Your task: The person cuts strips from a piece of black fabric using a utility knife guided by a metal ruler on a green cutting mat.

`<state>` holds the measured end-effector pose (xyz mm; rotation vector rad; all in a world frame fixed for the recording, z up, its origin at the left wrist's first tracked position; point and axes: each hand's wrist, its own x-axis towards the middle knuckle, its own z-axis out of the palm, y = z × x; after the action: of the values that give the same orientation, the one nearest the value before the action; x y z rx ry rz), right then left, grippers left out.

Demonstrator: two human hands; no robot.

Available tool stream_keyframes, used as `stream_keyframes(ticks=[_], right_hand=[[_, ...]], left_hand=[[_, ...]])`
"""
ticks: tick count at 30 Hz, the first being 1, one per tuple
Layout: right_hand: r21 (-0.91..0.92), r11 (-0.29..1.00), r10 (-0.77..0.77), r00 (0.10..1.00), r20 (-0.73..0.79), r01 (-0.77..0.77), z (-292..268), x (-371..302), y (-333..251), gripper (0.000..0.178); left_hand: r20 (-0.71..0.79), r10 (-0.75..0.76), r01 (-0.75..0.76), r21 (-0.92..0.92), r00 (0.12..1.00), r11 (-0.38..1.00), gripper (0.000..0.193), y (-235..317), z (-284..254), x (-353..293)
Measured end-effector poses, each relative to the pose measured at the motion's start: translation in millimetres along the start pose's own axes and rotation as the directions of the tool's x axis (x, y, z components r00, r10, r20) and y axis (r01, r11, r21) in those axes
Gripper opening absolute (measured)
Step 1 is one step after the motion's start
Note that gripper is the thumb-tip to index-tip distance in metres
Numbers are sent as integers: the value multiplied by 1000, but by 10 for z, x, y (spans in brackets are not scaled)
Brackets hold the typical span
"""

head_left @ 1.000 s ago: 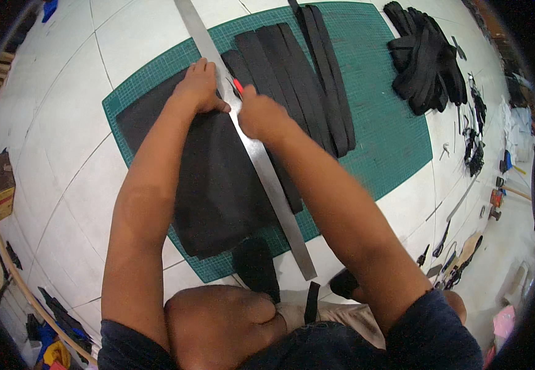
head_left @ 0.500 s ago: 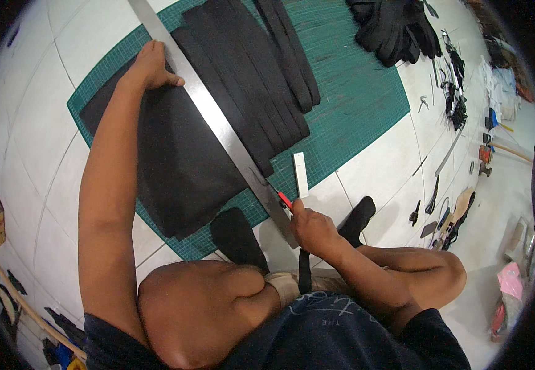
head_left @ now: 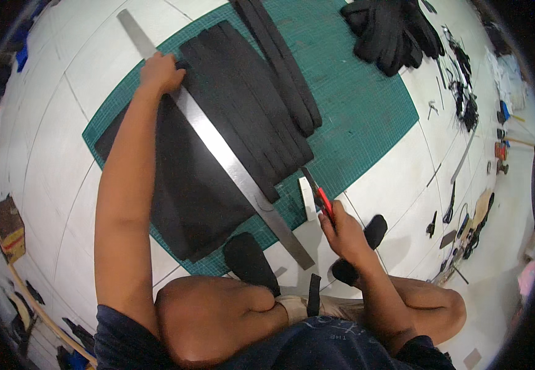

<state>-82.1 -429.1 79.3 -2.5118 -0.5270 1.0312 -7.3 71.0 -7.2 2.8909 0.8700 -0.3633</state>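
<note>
1. The bare left hand (head_left: 161,73) lies over the long, flat silver metal ruler (head_left: 218,145); it is hard to see whether its fingers grip.
2. The ruler lies across the wide black cloth (head_left: 203,191) on the green mat (head_left: 366,111). Best to press it flat and keep fingers off its edge.
3. The bare right hand (head_left: 346,231) has fingers wrapped round the red-handled cutter (head_left: 324,200), which has moved right, off the ruler.

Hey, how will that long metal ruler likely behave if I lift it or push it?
The ruler probably stays fairly stiff, since it looks like metal and lies straight. Lifted by one end, it may flex or swing a little, being long and narrow. Its smooth, shiny face suggests it might slide easily over the black material.
</note>
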Motion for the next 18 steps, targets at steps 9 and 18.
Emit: stream_keyframes(ticks=[9,18], right_hand=[[-277,951,-161,984,-70,136,-838,537,442,21],[-461,843,-296,954,33,278,-2088,532,374,23]], left_hand=[[-110,-38,-26,-528,993,849,42,-324,378,411],[-460,-149,-126,-515,875,848,37,-539,238,21]])
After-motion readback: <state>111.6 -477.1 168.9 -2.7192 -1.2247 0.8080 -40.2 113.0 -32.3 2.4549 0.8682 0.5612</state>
